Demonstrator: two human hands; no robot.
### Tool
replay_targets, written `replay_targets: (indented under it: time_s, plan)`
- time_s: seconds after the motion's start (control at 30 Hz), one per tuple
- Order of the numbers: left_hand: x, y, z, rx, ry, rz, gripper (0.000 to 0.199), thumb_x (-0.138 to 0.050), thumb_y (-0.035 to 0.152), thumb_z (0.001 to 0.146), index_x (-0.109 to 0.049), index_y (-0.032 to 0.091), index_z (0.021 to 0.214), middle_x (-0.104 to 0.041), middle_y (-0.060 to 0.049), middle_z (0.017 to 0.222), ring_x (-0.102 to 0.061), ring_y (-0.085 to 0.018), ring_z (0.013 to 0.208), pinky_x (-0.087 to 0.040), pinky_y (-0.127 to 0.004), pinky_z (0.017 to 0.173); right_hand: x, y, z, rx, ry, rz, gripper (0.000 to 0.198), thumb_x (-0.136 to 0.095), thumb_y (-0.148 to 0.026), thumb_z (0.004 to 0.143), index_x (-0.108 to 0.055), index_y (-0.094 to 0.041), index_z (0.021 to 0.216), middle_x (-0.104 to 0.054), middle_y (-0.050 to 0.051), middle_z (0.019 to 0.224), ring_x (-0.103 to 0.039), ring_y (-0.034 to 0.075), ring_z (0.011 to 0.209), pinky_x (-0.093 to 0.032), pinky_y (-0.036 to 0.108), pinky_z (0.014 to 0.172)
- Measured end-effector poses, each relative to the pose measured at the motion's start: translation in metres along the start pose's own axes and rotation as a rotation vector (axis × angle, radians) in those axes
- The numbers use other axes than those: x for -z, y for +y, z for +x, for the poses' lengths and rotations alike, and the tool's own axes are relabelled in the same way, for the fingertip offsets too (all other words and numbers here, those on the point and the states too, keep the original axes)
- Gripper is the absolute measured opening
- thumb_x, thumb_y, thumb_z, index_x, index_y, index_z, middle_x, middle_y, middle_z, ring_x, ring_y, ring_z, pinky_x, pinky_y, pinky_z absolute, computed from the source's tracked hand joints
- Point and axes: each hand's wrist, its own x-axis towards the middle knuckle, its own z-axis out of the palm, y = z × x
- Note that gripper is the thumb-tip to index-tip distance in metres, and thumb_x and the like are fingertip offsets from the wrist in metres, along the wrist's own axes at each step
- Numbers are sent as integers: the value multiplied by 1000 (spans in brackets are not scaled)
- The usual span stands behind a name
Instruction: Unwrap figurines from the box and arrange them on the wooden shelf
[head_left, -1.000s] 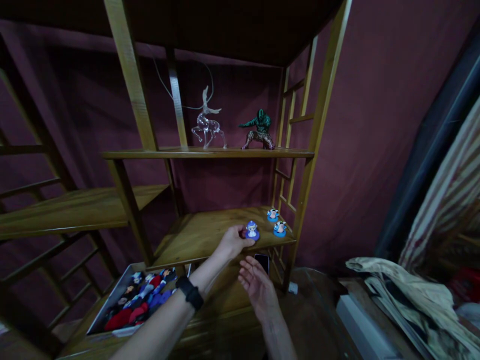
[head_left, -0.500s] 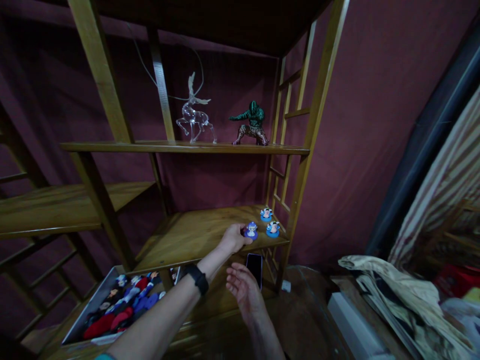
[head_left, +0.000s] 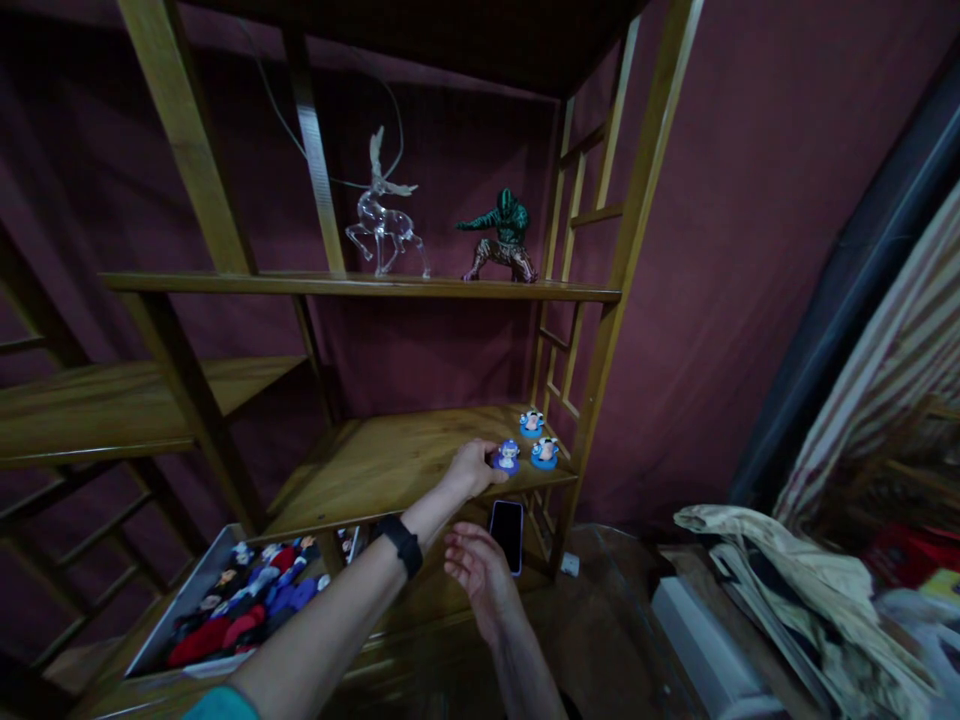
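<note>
My left hand [head_left: 474,468], with a dark watch [head_left: 403,545] on its wrist, grips a small purple figurine [head_left: 508,457] by its left side. The figurine stands upright on the lower wooden shelf [head_left: 390,460], close to the front edge. Just right of it is a blue-based figurine [head_left: 544,453], and a second, similar blue figurine [head_left: 532,423] stands behind. Below the shelf edge, my right hand [head_left: 484,575] is held palm up and empty, its fingers loosely bent and apart. A phone [head_left: 507,535] with a dark screen lies just beyond it.
A clear deer figure [head_left: 386,225] and a crouching green figure [head_left: 502,235] stand on the upper shelf [head_left: 360,286]. At lower left is a white box [head_left: 169,610] holding several colourful figurines. Beige cloth [head_left: 780,570] lies to the right. A wooden post [head_left: 611,340] bounds the shelf's right side.
The purple figurine has shifted very slightly right toward the blue ones and turned a little, my left hand still on it. My right hand stays nearly in place; the view has tilted a little.
</note>
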Motion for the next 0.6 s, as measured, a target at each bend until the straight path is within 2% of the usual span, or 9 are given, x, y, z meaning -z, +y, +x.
replay_targets:
  time_s: [0.23,0.6]
  plan:
    - [0,-3,0,-17,5,88,29,-75,27,46,-68,16,72,-61,-2,75,-54,-17,74,-40,-26,69,0,5,3,-2,-13,-19,22,-67,-25,63,-63,-16,83,-67,6,82,-60,14,69,-46,26,65]
    - [-2,-3,-1,29,25,-23,36,-78,30,42,-69,17,75,-62,-1,78,-54,-20,81,-40,-26,73,3,13,9,-37,5,-40,23,-67,-26,62,-62,-16,82,-67,6,81,-60,15,69,-46,26,63]
